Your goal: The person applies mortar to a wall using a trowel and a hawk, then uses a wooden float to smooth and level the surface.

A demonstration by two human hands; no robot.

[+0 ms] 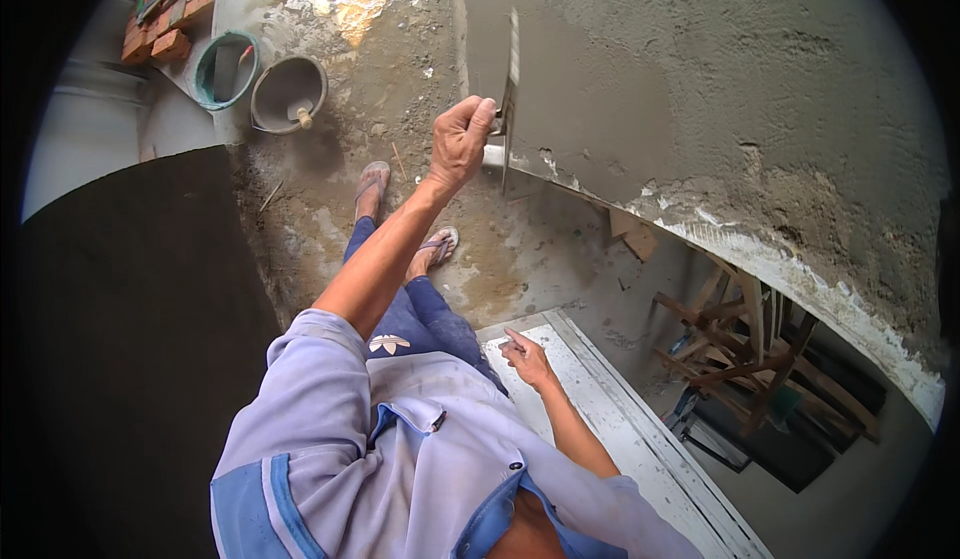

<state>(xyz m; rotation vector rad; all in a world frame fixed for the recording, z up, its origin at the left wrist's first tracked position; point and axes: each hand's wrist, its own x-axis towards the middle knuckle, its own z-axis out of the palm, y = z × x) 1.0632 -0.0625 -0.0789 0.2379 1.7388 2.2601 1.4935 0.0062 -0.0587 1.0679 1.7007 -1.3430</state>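
My left hand is wrapped round the handle of a plastering trowel, arm stretched forward. The trowel's thin metal blade is seen nearly edge-on, upright along the grey plastered wall; whether it touches the plaster I cannot tell. Smooth wet-looking plaster lies right beside the blade, with rougher patches farther right. My right hand hangs lower down, over a white board, index finger stretched out and the others loosely bent, holding nothing.
A dark bucket with a tool handle inside stands beside a green bucket. Stacked red bricks lie at far left. Scrap timber is piled at right, beyond the wall's ragged lower edge. The floor is littered with rubble.
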